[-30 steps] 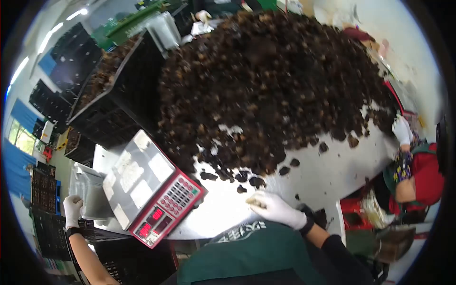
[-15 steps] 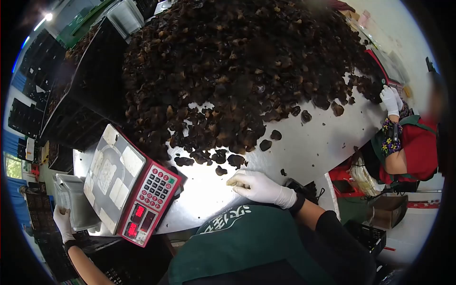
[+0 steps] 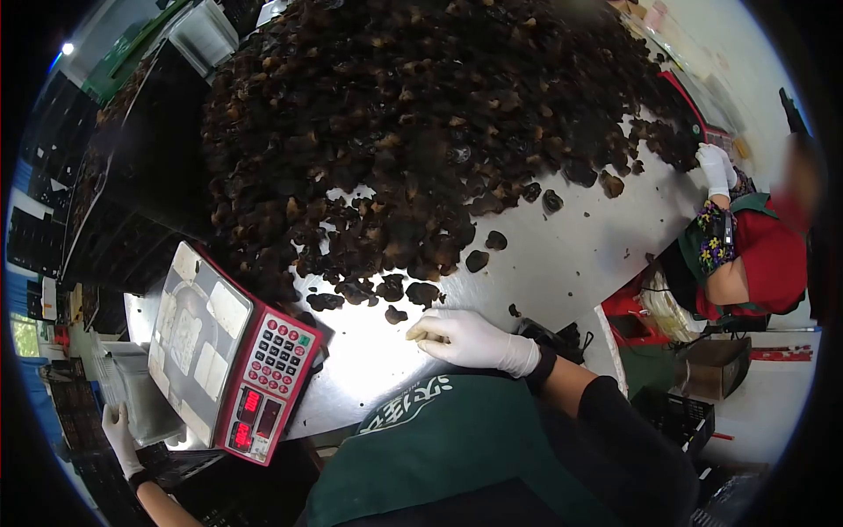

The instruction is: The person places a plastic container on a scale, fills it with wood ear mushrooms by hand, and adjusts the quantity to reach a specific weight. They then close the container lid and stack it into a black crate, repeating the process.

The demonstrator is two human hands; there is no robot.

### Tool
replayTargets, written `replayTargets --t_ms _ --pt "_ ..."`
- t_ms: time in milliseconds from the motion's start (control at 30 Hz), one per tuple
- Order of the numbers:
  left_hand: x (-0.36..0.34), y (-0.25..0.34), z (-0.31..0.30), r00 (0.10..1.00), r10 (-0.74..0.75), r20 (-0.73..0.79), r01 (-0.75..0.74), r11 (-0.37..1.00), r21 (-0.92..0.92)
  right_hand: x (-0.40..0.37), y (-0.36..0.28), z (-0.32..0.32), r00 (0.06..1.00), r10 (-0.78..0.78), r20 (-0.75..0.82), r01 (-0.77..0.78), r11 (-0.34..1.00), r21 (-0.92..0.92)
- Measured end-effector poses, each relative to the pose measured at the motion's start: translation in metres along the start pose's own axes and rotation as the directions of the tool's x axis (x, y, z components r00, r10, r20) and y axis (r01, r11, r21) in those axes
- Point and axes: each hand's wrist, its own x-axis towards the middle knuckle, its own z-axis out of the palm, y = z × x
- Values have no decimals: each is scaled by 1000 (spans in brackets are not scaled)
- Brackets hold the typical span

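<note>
The right hand (image 3: 474,338) lies on the table (image 3: 562,272) close to its near edge, just in front of the person's body. Its gloved fingers (image 3: 428,332) are drawn close together and point left along that edge, towards the scale (image 3: 233,351) at the near left corner. Something pale may sit between thumb and fingertips, but I cannot tell for sure.

The nearest loose piece (image 3: 396,314) of dark dried mushroom lies just beyond those fingertips, a little further from the near edge and slightly to the left, apart from the glove. More loose pieces lie behind it, and from there the big pile (image 3: 421,132) spreads to the far edge. The piece is roundish, with no clear long axis.

The right hand is far nearer to this piece than the left hand (image 3: 118,435), which hangs off the table's near left corner, beyond the scale. It is at the clear plastic pack (image 3: 132,386) there; whether it grips the pack or only touches it cannot be made out.

A co-worker's hand (image 3: 716,167) is at the right edge, well apart, against the pile's fringe.
</note>
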Motion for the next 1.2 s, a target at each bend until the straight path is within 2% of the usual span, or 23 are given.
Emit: replayTargets --t_ms 33,133,233,267,300,333,367,400,467,500,533,600,667,700,800,867,933,967,1000,1067,1133,1200 --pt "0 -3 -5 999 -7 47 7 1000 -16 0 0 0 1000 -3 0 3 1000 -2" --pt "-9 12 -13 998 -9 55 10 1000 -12 0 0 -2 1000 4 5 -4 1000 -8" --pt "-12 18 -30 1000 10 -22 -3 961 277 0 -5 -3 999 42 11 -42 999 -6" --pt "-17 48 -27 993 71 -94 -52 979 195 -1 -5 -3 999 51 11 -51 999 1" --pt "-27 79 -24 980 113 -162 -80 976 200 1 -5 -2 999 50 13 -51 999 10" --pt "-31 105 -20 980 85 -182 -38 968 248 2 -8 0 999 32 10 -32 999 -8" --pt "-44 153 -5 976 64 -209 -18 977 214 2 -13 -1 1000 12 17 -11 1000 -28" --pt "-58 196 18 968 22 -249 -14 999 32 8 -21 -2 999 -26 32 28 998 -49" --pt "-77 247 43 993 48 -109 -55 996 -66 25 -55 -5 994 -48 95 44 998 43" --pt "-88 301 62 995 -54 -85 40 987 -154 37 -66 -4 984 -139 116 139 990 4" --pt "-90 303 72 997 -65 -35 59 986 -157 50 -79 -3 971 -184 156 186 983 4" --pt "-93 321 93 972 215 -97 -222 972 -70 74 -114 -3 926 -358 120 357 934 29" --pt "-93 330 100 928 373 -9 -373 926 -57 95 -136 4 909 -409 83 400 911 106" --pt "-98 339 106 961 275 18 -268 949 -168 104 -145 8 904 -425 53 414 900 137" --pt "-101 344 118 902 429 -48 -430 902 -35 124 -168 23 952 -303 44 276 911 307" --pt "-110 354 124 902 431 -19 -430 902 36 140 -166 32 969 -234 77 197 923 329" --pt "-113 354 129 870 492 34 -492 870 8 155 -156 47 981 -171 97 133 940 313" --pt "-113 349 132 858 511 53 -511 859 -17 157 -159 45 981 -96 170 32 938 346" --pt "-114 350 130 873 478 92 -474 878 -69 158 -160 42 969 -24 247 -71 927 369" --pt "-108 340 125 880 469 80 -462 882 -91 159 -149 44 963 -6 271 -126 874 469" --pt "-100 335 102 858 512 -38 -514 857 -35 158 -147 43 976 7 219 -111 878 466" --pt "-89 323 74 835 525 -163 -498 848 180 161 -142 38 987 14 159 -87 883 461"
